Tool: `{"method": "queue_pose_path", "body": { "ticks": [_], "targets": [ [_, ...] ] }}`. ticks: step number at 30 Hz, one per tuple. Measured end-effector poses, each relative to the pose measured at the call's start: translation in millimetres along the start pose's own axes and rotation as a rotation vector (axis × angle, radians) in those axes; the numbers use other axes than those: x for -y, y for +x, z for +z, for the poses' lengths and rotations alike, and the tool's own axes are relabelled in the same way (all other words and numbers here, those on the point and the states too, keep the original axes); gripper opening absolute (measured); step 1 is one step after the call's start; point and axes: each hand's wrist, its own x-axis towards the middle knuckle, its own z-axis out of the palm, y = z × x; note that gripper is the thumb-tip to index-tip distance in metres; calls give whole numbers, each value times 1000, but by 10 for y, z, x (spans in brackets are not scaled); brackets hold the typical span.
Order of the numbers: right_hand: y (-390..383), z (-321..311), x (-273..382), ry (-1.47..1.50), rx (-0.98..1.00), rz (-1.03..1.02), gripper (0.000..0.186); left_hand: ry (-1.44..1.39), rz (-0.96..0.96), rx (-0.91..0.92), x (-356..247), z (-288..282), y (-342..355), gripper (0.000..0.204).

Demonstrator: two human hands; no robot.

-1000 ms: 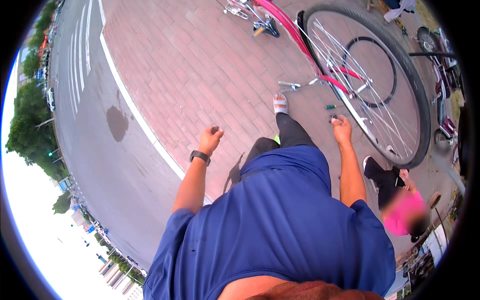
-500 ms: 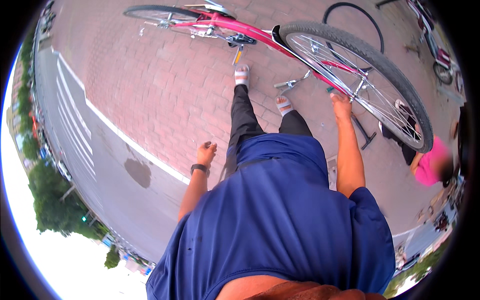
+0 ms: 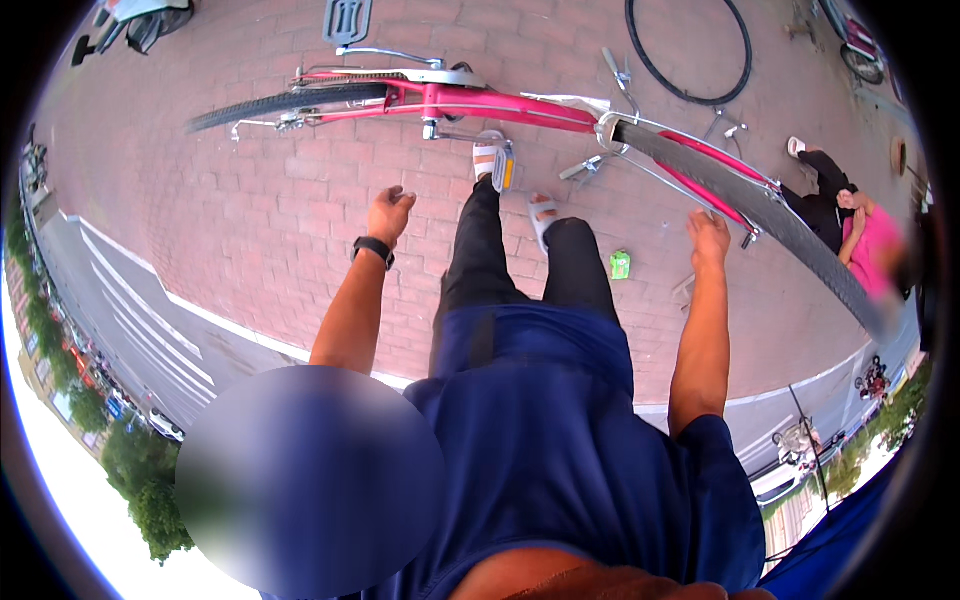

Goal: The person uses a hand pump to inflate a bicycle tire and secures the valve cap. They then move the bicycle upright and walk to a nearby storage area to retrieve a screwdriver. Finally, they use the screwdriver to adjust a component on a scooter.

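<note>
An upside-down pink bicycle [image 3: 510,110] stretches across the space in front of me, its handlebar grips [image 3: 580,168] low near the paving. Its front wheel [image 3: 735,185], seen nearly edge-on, slants toward the lower right. My right hand [image 3: 708,238] is beside the lower fork end, with curled fingers. Contact with the fork is unclear, and whatever the fingers may hold is hidden. On the left, below the chain and rear wheel [image 3: 300,98], my left hand [image 3: 390,215] hangs in the air, loosely bent and holding nothing visible. A dark band [image 3: 374,250] circles that wrist.
A loose black tyre [image 3: 690,95] lies on the brick paving beyond the bicycle. A small green packet [image 3: 620,265] lies near my feet. At the right a person in pink [image 3: 872,245] sits close to the front wheel. A road [image 3: 150,310] runs along the left.
The bicycle now shows more edge-on, with its pedals and front wheel turned in view. My left hand has risen toward the bicycle. My right hand appears lower relative to the fork.
</note>
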Motion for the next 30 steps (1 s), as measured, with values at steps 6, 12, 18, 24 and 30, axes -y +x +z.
{"method": "queue_pose_path", "body": {
  "ticks": [6,12,18,24,30],
  "targets": [
    [457,-45,-484,147,-23,-86,51,153,172,37,-427,333,733,57],
    [861,-190,-719,237,29,-179,44,-158,563,314,345,989,2184,50],
    [702,254,-515,-164,-148,-251,43,211,610,-39,-115,1006,2058,45],
    [537,496,-323,108,-65,-190,37,282,641,-143,-229,1039,2097,41],
    [465,525,-236,52,-140,-158,39,304,665,-194,-251,943,2136,37]
  ]
}}
